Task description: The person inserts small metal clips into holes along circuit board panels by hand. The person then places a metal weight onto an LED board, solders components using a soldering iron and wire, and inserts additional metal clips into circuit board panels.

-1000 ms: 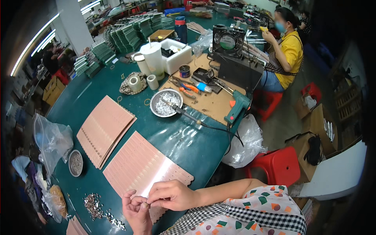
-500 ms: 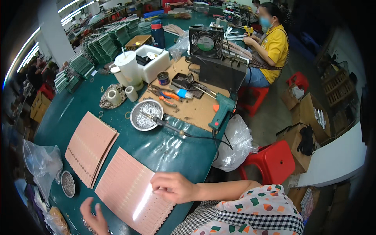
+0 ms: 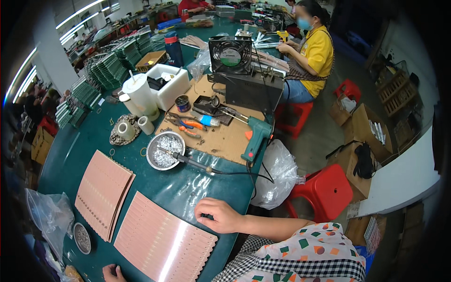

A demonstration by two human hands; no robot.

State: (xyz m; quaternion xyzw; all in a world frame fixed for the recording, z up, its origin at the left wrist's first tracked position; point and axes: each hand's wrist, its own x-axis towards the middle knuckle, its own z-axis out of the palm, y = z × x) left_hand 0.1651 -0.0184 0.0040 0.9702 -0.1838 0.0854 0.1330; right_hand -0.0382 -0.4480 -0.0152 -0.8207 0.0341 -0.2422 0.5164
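Observation:
A pale pink sheet of narrow strips with a scalloped edge lies in front of me on the green table. My right hand is just past its upper right edge, fingers curled toward the thumb; whatever they may hold is hidden. My left hand shows only partly at the bottom edge, near the sheet's lower left corner. Its thumb and one finger are visible, the rest cut off. To the left rests a stack of similar pink sheets. A small bowl of tiny metal parts stands beside that stack.
A soldering iron lies across a metal bowl of shiny bits. Behind are pliers, a green glue gun, a fan and a white foam box. A red stool stands right; a co-worker sits beyond.
My right hand has moved off the pink sheet to its right side. My left hand has dropped toward the bottom edge and is mostly out of sight. The view has shifted slightly.

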